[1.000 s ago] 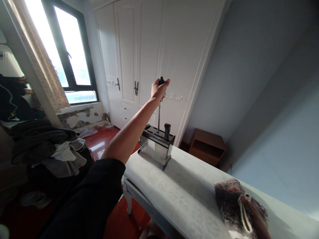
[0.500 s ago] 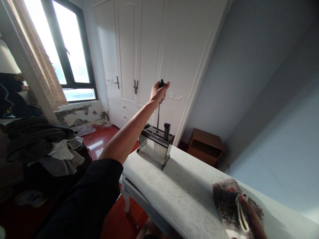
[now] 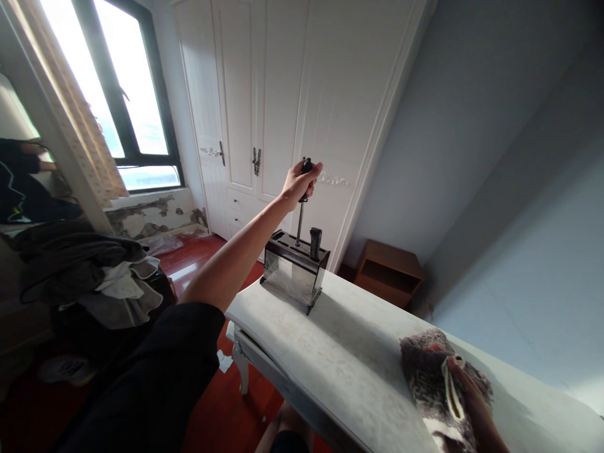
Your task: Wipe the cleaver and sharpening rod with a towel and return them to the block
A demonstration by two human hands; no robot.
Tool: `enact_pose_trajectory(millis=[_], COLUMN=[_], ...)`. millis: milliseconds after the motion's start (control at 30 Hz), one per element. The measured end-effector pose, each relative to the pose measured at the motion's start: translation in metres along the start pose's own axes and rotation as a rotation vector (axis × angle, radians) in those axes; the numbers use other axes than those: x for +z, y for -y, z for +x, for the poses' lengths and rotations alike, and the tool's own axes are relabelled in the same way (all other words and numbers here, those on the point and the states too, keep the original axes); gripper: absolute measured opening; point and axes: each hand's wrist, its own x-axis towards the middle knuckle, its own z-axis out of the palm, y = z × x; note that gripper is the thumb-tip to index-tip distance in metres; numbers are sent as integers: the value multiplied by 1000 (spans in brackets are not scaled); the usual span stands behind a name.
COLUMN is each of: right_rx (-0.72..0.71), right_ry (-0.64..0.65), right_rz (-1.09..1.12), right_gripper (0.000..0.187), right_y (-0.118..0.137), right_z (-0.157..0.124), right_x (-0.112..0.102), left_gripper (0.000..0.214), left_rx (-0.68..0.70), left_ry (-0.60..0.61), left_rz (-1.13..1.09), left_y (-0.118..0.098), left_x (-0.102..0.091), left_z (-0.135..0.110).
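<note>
My left hand [image 3: 300, 181], arm stretched out, is closed around the black handle of a honing steel [image 3: 300, 223]. Its thin metal rod runs down into the top of a knife block [image 3: 290, 280] with clear sides and a dark slotted top. A black-handled knife [image 3: 316, 244] stands in a slot to the right of the rod. At the lower right, my right hand [image 3: 465, 387] grips a fluffy brown and white towel [image 3: 427, 365] by a folded edge, over the white table [image 3: 358, 377]. Part of this hand is hidden by the towel.
A white wardrobe [image 3: 283, 94] rises behind the table, with a brown open-fronted cabinet [image 3: 389, 274] on the floor at its right. Heaped clothes [image 3: 94, 270] lie on the left near the window [image 3: 136, 94]. A slightly open drawer [image 3: 264, 362] sits under the tabletop.
My left hand has lowered the honing steel a little, so less of its rod shows above the knife block. My right hand keeps its hold on the towel. The view has shifted slightly.
</note>
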Motion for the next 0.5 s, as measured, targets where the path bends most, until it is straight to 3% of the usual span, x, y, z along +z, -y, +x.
enact_pose_trajectory(millis=[500], right_rx=[73], right_ry=[6], right_rz=[48], right_gripper=[66], right_y=[-2], right_z=[1], right_x=[-1], left_gripper=[45], left_rx=[-155], left_ry=[26], left_rz=[-84], left_y=[53], left_x=[-19], left_z=[-39])
